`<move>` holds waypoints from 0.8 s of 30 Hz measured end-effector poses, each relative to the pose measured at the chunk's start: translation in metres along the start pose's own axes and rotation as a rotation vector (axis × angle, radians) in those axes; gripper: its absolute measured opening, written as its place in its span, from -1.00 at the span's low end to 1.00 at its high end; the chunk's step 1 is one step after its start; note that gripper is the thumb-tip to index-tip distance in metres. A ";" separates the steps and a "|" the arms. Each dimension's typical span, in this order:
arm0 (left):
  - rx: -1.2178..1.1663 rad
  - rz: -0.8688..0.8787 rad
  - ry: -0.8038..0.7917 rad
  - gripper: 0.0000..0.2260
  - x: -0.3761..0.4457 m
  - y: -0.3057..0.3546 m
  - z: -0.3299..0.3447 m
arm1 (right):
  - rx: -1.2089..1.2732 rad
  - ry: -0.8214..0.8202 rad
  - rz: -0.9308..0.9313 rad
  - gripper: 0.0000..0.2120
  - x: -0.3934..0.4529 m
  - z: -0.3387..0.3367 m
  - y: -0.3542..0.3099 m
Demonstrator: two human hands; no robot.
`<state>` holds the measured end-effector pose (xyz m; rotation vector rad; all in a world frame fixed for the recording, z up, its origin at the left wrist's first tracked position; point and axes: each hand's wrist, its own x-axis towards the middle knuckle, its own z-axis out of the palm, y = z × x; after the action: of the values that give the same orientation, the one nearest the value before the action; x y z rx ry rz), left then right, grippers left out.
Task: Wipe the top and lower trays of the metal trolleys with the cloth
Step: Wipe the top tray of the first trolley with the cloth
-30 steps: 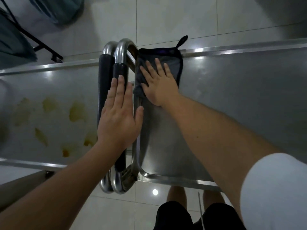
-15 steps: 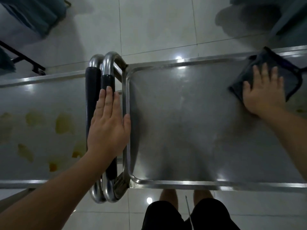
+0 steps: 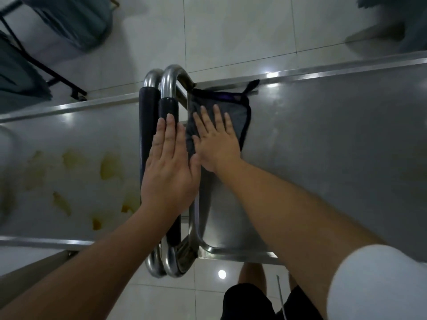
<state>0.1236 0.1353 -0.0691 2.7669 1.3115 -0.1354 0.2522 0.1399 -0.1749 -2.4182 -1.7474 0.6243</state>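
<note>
Fingers spread flat, right hand presses the dark grey cloth into the steel tray's ten-o'clock corner; left hand, fingers together, rests on the black-sleeved chrome handle.

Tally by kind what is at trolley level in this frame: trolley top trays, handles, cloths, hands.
Trolley top trays: 2, the stained left tray and the right tray
Handles: 2, handle one and handle two
Cloths: 1, cloth
Hands: 2, left hand and right hand
Total: 7
</note>
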 end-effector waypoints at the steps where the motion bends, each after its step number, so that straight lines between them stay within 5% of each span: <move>1: -0.008 0.002 -0.005 -0.37 0.000 0.000 -0.001 | -0.007 0.002 -0.021 -0.38 -0.003 0.000 0.007; 6: -0.060 -0.001 -0.011 -0.38 -0.001 -0.001 -0.002 | -0.042 0.112 0.027 -0.38 -0.049 -0.003 0.084; 15: -0.090 -0.011 -0.021 -0.38 -0.001 -0.002 -0.002 | -0.018 0.127 0.608 -0.30 -0.163 -0.035 0.292; 20: -0.097 -0.009 -0.021 -0.37 -0.001 -0.001 -0.003 | -0.011 0.188 0.621 -0.32 -0.132 -0.012 0.204; 24: -0.089 -0.006 -0.011 -0.37 0.000 0.002 -0.003 | 0.035 0.162 0.267 -0.34 -0.096 0.024 0.056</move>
<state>0.1250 0.1345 -0.0657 2.6845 1.2911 -0.0908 0.2677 0.0281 -0.1881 -2.6175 -1.3558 0.4614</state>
